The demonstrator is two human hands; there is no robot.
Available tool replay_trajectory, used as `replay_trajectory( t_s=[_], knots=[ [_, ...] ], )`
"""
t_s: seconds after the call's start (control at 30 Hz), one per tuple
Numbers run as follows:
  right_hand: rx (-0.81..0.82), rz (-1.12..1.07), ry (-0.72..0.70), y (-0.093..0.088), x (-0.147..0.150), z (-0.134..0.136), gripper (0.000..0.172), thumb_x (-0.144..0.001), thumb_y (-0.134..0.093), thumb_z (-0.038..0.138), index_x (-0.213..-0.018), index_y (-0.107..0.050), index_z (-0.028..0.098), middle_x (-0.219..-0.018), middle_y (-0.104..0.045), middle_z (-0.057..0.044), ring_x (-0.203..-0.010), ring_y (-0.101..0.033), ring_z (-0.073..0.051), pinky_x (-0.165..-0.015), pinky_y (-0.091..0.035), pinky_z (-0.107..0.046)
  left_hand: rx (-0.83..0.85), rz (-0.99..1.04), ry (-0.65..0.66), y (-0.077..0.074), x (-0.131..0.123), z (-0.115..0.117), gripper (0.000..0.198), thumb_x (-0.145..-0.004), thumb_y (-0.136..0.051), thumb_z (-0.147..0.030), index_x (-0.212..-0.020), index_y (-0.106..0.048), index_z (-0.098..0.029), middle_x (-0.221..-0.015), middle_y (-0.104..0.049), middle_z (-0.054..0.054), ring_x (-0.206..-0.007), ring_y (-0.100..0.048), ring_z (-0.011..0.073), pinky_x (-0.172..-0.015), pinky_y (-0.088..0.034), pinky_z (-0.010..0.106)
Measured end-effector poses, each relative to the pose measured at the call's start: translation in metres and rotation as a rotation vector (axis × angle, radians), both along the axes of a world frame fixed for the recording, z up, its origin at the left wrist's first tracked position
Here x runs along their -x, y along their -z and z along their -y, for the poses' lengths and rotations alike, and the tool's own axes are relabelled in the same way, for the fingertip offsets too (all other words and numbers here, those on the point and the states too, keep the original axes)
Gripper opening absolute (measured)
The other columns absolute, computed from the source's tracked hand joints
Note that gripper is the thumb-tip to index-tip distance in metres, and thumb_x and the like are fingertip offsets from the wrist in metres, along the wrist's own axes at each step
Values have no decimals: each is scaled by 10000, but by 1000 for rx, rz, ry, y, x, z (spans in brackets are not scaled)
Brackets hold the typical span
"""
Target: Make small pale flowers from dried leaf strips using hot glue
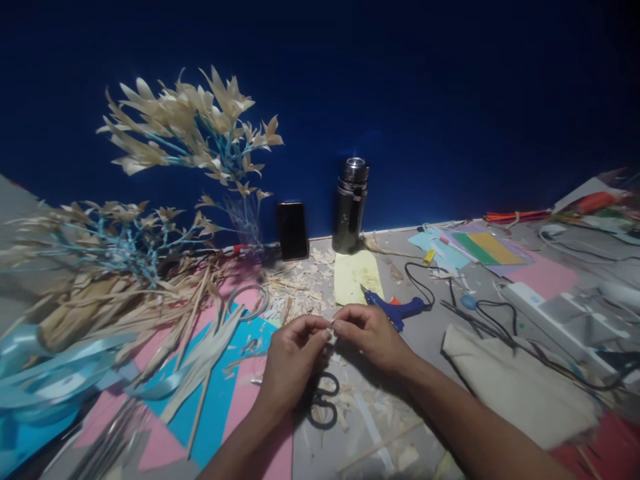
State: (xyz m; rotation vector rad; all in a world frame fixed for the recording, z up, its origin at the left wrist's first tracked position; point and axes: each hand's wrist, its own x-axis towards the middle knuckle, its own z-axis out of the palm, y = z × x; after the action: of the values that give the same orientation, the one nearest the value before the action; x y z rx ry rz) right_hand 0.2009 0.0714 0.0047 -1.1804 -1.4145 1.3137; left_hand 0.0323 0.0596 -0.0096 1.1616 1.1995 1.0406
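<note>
Pinching a pale scrap [331, 325] with closed fingertips, the left hand [290, 357] and right hand [371, 333] are meeting over the table. The scrap is being held above black scissors [320, 401], near a blue glue gun [396, 309].

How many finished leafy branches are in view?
2. One leafy branch stands upright against the blue wall, left of the phone; another lies lower, further left. Others may be hidden among the strips.

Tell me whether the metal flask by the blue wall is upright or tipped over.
Upright: the flask stands on its base, shiny top uppermost.
</note>
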Motion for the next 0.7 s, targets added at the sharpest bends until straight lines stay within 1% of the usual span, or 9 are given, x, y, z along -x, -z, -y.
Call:
replay_trajectory(
  t_s=[0.07,0.13,0.2,0.3,0.4,0.47,0.57,0.63,0.7],
  knots=[
    [19,11,-8,-1,0,1,156,-792,-691,298,-777,-745,153,-681,-674,-8,-649,-575,-146,-620,-453,-257,-77,-111,11,1,2,0,117,-855,-664,-304,-799,-673,-202,-712,-646,10,-634,-570,167,-610,-433,285],
    [20,41,-14,-2,0,2,139,-780,-686,275,-782,-757,156,-700,-699,-17,-661,-598,-157,-621,-462,-262,-188,-234,12,1,3,0,153,-897,-602,-282,-769,-651,-214,-718,-634,11,-674,-568,182,-641,-426,295],
    [-25,93,-14,-3,1,2,131,-782,-673,255,-778,-766,161,-721,-721,-25,-685,-624,-169,-645,-477,-271,-299,-328,13,1,3,0,174,-921,-555,-255,-775,-644,-222,-739,-633,17,-717,-576,200,-679,-426,309],
    [-121,176,-25,-5,0,3,148,-808,-646,234,-758,-766,164,-728,-737,-32,-704,-648,-178,-672,-489,-277,-443,-409,8,2,3,0,167,-919,-548,-229,-788,-649,-229,-771,-639,30,-757,-590,221,-713,-428,324],
    [-186,237,-22,-4,0,3,166,-829,-628,222,-758,-768,166,-743,-752,-38,-717,-657,-183,-690,-493,-282,-533,-443,-5,4,4,0,155,-916,-564,-234,-802,-667,-240,-788,-653,40,-781,-605,232,-732,-438,332],
    [-192,261,-24,-3,0,4,168,-827,-623,213,-761,-770,166,-751,-756,-40,-727,-657,-185,-697,-490,-283,-573,-450,4,4,6,0,155,-915,-572,-235,-820,-694,-243,-805,-671,52,-806,-618,238,-750,-447,338],
    [-117,223,-53,0,0,3,151,-802,-629,204,-736,-757,160,-722,-741,-31,-696,-638,-171,-667,-478,-270,-596,-389,23,2,6,-1,160,-899,-596,-225,-829,-739,-241,-821,-695,67,-822,-635,241,-756,-463,340],
    [-51,158,-51,2,0,2,126,-783,-649,214,-723,-744,157,-703,-728,-24,-672,-623,-161,-641,-472,-261,-550,-321,11,0,5,-2,156,-879,-618,-220,-809,-756,-241,-819,-708,66,-811,-643,240,-744,-473,338],
    [-1,101,-36,2,1,2,113,-769,-669,234,-726,-734,152,-693,-715,-20,-654,-609,-154,-612,-462,-252,-453,-271,-34,0,4,-1,121,-855,-647,-226,-820,-763,-242,-829,-726,58,-805,-652,237,-743,-480,336]
  ],
)
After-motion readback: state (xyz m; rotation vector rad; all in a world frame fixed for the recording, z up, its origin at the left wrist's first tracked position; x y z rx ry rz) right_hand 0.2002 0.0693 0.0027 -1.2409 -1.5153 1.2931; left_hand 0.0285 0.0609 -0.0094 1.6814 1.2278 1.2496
